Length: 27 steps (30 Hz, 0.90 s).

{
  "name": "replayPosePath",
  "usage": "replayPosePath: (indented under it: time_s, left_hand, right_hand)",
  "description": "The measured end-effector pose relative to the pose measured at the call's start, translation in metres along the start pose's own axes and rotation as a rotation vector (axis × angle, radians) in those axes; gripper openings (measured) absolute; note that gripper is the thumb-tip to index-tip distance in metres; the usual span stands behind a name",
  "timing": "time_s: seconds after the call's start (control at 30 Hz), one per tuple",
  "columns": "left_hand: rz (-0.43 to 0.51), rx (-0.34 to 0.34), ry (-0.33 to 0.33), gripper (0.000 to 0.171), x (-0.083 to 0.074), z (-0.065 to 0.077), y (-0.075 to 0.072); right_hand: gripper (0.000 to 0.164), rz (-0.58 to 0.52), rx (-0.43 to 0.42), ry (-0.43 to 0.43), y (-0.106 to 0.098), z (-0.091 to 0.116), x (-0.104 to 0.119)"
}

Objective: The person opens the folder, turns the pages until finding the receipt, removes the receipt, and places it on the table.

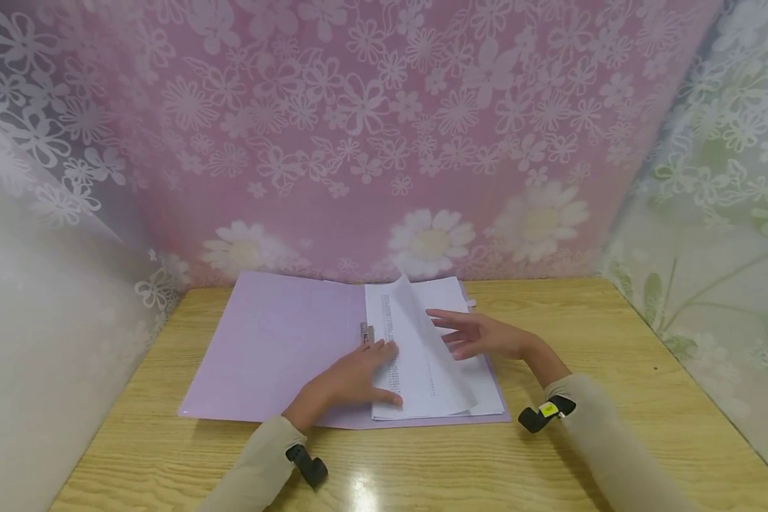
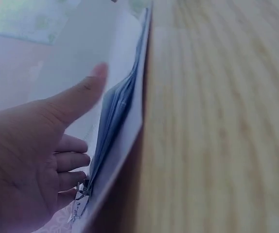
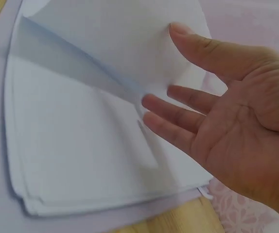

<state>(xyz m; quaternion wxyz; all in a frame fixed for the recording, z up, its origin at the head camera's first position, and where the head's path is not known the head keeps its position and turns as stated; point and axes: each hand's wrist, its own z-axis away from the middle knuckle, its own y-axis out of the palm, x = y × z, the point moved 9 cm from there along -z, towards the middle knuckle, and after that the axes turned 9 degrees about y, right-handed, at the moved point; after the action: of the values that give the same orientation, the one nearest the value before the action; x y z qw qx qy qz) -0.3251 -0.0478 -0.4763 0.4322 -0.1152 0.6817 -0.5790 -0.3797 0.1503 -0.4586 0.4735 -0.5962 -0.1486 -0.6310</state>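
A lilac folder point(image 1: 281, 334) lies opened out on the wooden table, with a stack of white paper point(image 1: 483, 391) on its right half. A metal clip point(image 1: 366, 331) sits at the stack's left side, by the fold. My left hand point(image 1: 352, 377) rests on the printed left part of the top sheet, fingers spread just below the clip. The top sheet's point(image 1: 425, 355) right side is lifted and curls leftward. At its raised edge is my right hand point(image 1: 486, 336); in the right wrist view its extended fingers point(image 3: 176, 116) touch the sheet, the thumb held apart from them.
The wooden table point(image 1: 569, 320) extends around the folder. Behind it hangs a pink floral cloth point(image 1: 384, 156), with pale patterned cloth point(image 1: 710, 284) along the right side. A small white tab point(image 1: 471, 303) sticks out at the folder's right edge. Black straps circle both sleeves.
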Motion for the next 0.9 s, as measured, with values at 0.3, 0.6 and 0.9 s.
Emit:
replayPosePath:
  time_s: [0.3,0.6,0.9]
  left_hand:
    - [0.493,-0.359,-0.032,0.072,-0.001,0.006,-0.039]
    - [0.753,-0.539,-0.027,0.082,0.004,0.005,-0.05]
    - [0.794,-0.685,-0.135,0.076,0.033,0.022,-0.069]
  right_hand:
    - [0.086,0.078,-0.046,-0.069,0.019,-0.018,0.014]
    - [0.083,0.117,-0.103,-0.07,0.035,-0.024,0.031]
    - [0.088,0.119,-0.139,-0.097,0.049,-0.033,0.044]
